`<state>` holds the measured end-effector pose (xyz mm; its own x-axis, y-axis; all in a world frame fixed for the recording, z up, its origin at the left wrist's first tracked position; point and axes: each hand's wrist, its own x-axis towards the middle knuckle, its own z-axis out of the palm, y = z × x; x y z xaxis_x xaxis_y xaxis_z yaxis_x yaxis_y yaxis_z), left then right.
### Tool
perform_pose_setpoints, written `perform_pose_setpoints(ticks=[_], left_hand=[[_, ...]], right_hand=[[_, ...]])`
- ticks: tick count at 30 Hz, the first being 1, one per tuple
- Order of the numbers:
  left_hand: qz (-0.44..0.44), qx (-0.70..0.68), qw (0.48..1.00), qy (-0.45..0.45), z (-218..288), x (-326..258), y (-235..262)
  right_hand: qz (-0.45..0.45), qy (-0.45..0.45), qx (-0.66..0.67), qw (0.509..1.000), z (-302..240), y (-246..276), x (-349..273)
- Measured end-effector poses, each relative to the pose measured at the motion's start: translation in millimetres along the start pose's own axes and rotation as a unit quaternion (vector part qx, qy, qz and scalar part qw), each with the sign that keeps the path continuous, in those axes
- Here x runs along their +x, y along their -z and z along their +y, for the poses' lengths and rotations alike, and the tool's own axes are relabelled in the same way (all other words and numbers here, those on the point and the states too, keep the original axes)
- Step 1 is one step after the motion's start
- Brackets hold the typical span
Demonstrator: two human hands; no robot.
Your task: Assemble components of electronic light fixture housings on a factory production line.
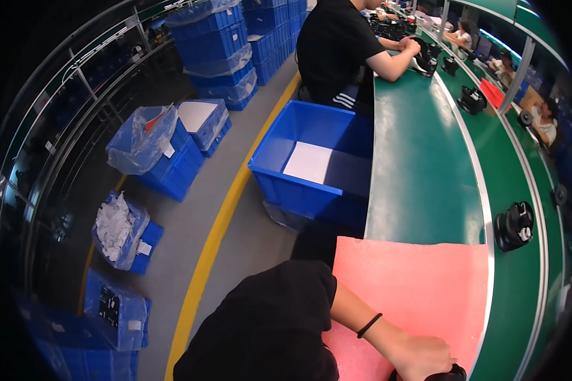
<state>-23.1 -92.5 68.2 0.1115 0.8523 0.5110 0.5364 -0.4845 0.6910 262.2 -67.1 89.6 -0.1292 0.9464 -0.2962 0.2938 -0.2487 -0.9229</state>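
The person's left hand (422, 359) lay at the near edge of the view, its fingers curled down over a black object (448, 373) that showed only in part at the bottom rim; whether it truly gripped that object could not be told. A thin black band circled the wrist. The right hand was out of view. Hand and black object rested on a pink foam sheet (419, 279) spread over the near end of the green desk (419, 165). To the right, past a pale strip, a round black part (513, 225) sat on the green conveyor belt (515, 298), with another black part (471, 100) farther along. Left of the desk stood an open blue bin (311, 159) with a white sheet in its bottom. At the far end, another person in a black shirt (337, 51) leaned both forearms on the desk. Stacked blue crates (216, 47) stood on the floor to the far left.
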Motion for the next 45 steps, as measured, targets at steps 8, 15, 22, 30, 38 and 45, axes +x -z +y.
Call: perform_pose_setpoints(ticks=[8, 15, 22, 30, 38, 45], left_hand=[[0.018, 0.058, 0.998, 0.034, -4, 0, 8], [-0.019, 0.066, 0.997, 0.022, -13, -6, 25], [-0.104, 0.107, 0.988, -0.033, -14, 6, 45], [-0.138, 0.163, 0.974, -0.072, -2, 17, 51], [-0.302, 0.198, 0.931, 0.061, -12, 42, 42], [-0.336, 0.208, 0.915, 0.088, -17, 48, 38]], right_hand=[[-0.006, 0.017, 0.015, 1.000, 1, -5, 5], [-0.004, 0.029, 0.105, 0.994, 30, -4, 21], [-0.049, 0.161, 0.035, 0.985, -7, -66, 4], [-0.071, 0.230, -0.105, 0.965, -24, -62, 9], [-0.041, 0.167, -0.200, 0.964, -47, -68, 53], [-0.044, 0.250, -0.322, 0.912, -49, -63, 68]])
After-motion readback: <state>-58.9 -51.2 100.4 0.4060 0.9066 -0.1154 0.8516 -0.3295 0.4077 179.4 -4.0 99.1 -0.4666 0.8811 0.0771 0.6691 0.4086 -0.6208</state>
